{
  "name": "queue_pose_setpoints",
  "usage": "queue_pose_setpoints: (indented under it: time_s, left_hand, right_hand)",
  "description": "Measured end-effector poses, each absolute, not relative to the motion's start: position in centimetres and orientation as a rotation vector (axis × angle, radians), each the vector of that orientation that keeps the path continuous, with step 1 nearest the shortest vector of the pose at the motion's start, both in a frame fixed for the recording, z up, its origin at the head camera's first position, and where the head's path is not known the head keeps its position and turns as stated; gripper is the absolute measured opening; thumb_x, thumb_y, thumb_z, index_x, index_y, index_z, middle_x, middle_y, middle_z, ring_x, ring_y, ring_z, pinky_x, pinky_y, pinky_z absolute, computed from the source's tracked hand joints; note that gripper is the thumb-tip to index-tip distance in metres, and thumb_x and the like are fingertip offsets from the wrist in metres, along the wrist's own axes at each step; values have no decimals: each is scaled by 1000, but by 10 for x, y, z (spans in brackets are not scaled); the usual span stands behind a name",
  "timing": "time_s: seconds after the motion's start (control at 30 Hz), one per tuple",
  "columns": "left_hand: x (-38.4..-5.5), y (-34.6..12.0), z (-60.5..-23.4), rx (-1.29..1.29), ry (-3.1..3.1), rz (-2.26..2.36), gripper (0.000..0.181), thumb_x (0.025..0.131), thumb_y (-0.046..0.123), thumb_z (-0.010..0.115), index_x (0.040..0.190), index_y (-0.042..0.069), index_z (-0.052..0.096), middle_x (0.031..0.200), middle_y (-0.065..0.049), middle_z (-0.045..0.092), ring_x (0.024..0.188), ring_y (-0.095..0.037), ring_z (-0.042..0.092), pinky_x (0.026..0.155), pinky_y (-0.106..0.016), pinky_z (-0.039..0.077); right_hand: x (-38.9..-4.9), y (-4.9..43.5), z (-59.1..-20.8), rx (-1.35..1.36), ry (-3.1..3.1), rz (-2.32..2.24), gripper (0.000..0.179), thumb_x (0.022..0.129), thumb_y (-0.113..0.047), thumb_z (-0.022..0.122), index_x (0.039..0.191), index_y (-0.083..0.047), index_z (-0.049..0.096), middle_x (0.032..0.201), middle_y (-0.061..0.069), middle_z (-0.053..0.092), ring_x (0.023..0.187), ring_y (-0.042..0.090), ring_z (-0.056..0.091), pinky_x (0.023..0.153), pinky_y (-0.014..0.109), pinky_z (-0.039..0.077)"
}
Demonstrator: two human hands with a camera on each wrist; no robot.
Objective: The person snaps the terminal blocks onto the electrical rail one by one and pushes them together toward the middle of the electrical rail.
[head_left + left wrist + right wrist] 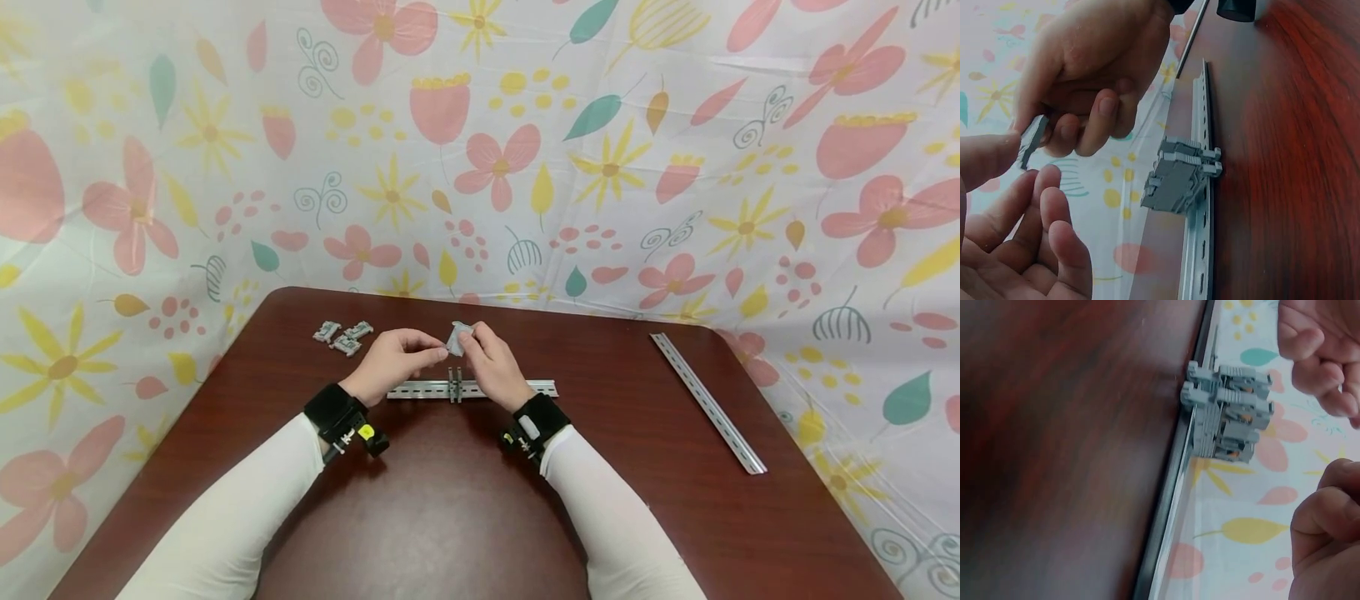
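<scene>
A grey terminal block is held up above the table between both hands. The right hand grips it with thumb and fingers. At the block's lower left corner, the left hand pinches with thumb and index finger, its other fingers loosely bent in the left wrist view. Below the hands lies a slotted metal DIN rail. Mounted side by side across its middle are two grey terminal blocks, also visible as clipped blocks in the right wrist view. There, the held block is hidden.
Several loose grey terminal blocks lie at the back left of the dark wooden table. A second, longer DIN rail lies slanted on the right side. A flower-patterned cloth hangs behind the table.
</scene>
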State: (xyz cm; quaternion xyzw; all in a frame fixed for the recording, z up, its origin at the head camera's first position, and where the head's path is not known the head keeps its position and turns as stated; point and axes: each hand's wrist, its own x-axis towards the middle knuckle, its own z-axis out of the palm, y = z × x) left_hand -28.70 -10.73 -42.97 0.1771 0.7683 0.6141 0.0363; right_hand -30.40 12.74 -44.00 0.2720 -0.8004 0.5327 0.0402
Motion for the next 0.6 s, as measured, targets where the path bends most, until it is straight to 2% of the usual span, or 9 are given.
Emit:
queue_pose_setpoints:
  time_s: [0.1, 0.17, 0.23, 0.37, 0.6]
  left_hand:
    - [-288, -110, -430, 568, 2402, 1819, 28, 106, 26, 80, 126, 6, 83, 115, -18, 77, 88, -44, 64, 79, -47, 59]
    - [-288, -111, -431, 602, 2453, 1762, 30, 105, 26, 81, 126, 6, 82, 116, -10, 78, 96, -41, 68, 82, -44, 59]
    - [-288, -112, -432, 637, 2533, 1678, 29, 104, 27, 82, 126, 8, 83, 116, -3, 79, 102, -32, 70, 85, -40, 58]
    - [-289, -112, -435, 705, 2650, 1506, 30, 103, 27, 83, 126, 7, 81, 114, 0, 79, 103, -20, 71, 90, -39, 58]
    - [-289, -108, -438, 747, 2804, 1138, 32, 101, 27, 84, 125, 6, 80, 113, 0, 77, 103, -20, 72, 93, -43, 60]
  right_hand:
    - [-307, 131, -440, 791, -2461, 1655, 35, 122, -37, 45, 100, -10, 49, 69, 2, 42, 58, 24, 37, 60, 34, 32]
    - [-309, 134, -441, 772, -2473, 1660, 37, 122, -39, 44, 99, -11, 48, 68, 2, 41, 58, 24, 37, 61, 34, 32]
    - [-310, 136, -441, 752, -2488, 1661, 38, 122, -40, 44, 98, -11, 47, 68, 2, 40, 59, 24, 37, 62, 34, 32]
    - [-312, 140, -440, 725, -2518, 1672, 39, 123, -41, 43, 97, -11, 45, 68, 2, 39, 59, 24, 36, 62, 35, 32]
    - [-314, 144, -441, 630, -2620, 1621, 39, 121, -37, 42, 93, -11, 46, 68, 3, 41, 58, 24, 40, 62, 36, 34]
